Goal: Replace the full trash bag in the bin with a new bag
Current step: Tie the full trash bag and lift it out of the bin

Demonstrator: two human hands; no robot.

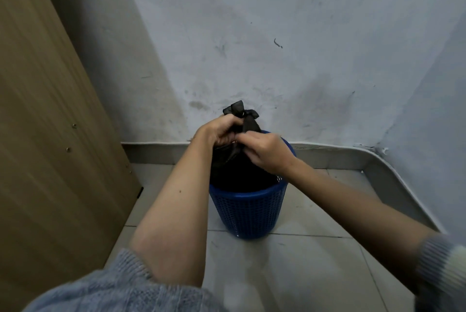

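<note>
**binwatcher:** Watching the head cam feed here. The black trash bag (238,168) sits in the blue mesh bin (248,208), which stands on the tiled floor (297,269) close to the scuffed wall (277,47). The bag's neck is bunched up above the rim, with a knotted tuft poking out on top. My left hand (218,130) is clamped around the gathered neck, fingers curled tight. My right hand (264,151) is curled in too, pinching the plastic just beside the left. Looks to me like the knot-tightening step, with the lift not yet done. Any tips?

**liner_guy:** I'd keep the left fist low on the neck as the anchor and let the right pull the loose tail outward, not up. Pull up and the whole bin might come with it, since mesh bins are light.

**binwatcher:** Makes sense. Worried about tearing?

**liner_guy:** A bit. Thin black plastic probably stretches before it rips, so go steady, no yanking. Once it's snug, lift straight up by the neck; the bag bulges against the rim, so a slight twist should free it.

**binwatcher:** There's a wooden panel (50,110) on the left, fairly near.

**liner_guy:** Then swing the bag out to the right, where the floor's open. I see no new bag in view, so have one to hand.
</note>
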